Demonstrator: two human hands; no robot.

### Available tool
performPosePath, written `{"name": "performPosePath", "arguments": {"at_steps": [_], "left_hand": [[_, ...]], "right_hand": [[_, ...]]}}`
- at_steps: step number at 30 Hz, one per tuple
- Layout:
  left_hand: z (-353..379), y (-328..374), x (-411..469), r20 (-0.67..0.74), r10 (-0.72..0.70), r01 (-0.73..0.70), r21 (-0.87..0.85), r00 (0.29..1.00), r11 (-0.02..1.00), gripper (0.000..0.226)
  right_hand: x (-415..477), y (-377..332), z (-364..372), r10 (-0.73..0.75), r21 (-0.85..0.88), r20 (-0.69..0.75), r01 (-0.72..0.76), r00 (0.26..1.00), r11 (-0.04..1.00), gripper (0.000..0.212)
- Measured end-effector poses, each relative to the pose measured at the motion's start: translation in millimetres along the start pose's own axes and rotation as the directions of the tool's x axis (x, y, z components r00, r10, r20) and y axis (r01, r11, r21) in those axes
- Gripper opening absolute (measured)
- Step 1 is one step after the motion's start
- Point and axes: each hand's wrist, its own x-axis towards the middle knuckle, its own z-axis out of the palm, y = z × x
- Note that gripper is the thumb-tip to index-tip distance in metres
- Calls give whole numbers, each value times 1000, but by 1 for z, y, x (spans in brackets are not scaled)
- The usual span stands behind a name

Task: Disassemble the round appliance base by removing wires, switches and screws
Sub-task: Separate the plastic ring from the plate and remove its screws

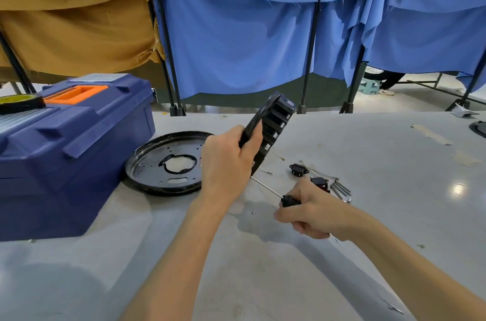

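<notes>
My left hand grips the rim of a black round appliance base ring and holds it on edge above the table, its slotted side wall facing right. My right hand grips the black handle of a screwdriver, whose thin shaft points up-left toward the ring's lower edge. A black round metal plate with a central hole lies flat on the table to the left. Right of the hands lie a black socket part, a red and black switch, thin wires and several long screws.
A blue toolbox with an orange handle stands at the left, a roll of tape on its lid. Blue and tan cloths hang on black stands behind the grey table. A dark round object shows at the right edge.
</notes>
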Motion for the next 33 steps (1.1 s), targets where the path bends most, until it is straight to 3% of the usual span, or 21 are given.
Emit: {"name": "performPosePath", "arguments": {"at_steps": [4, 13, 18, 20, 23, 25, 27, 30, 33], "left_hand": [[-5, 3, 3, 26, 14, -15, 18, 1000, 1000, 56], [-6, -8, 3, -7, 27, -27, -28, 1000, 999, 55], [-6, -11, 4, -23, 1, -2, -34, 1000, 999, 54], [-7, -11, 4, -22, -9, 8, -45, 1000, 999, 54], [-8, -11, 4, -22, -3, 2, -44, 1000, 999, 54], [-9, -11, 5, -18, 2, -3, -33, 1000, 999, 55], [-10, -12, 5, -3, -1, 1, -27, 1000, 1000, 55], [-11, -14, 5, -20, -14, 13, -46, 1000, 999, 56], [-7, -12, 4, -18, -25, 25, -38, 1000, 999, 57]], "right_hand": [[0, -3, 4, -3, 39, 3, 3, 1000, 999, 53], [6, -2, 9, -142, -284, -260, 65, 955, 957, 43], [9, 0, 14, -336, -624, -358, 45, 871, 780, 48], [9, 1, 17, -372, -665, -381, 28, 846, 746, 44], [11, 2, 18, -312, -612, -384, 13, 869, 791, 44], [11, 1, 14, -202, -407, -313, 62, 928, 911, 46], [7, -2, 9, -98, -184, -148, 70, 984, 980, 50], [1, -12, 6, -97, -188, 20, 99, 995, 977, 45], [2, -24, 13, -167, -198, 18, 167, 986, 966, 23]]}}
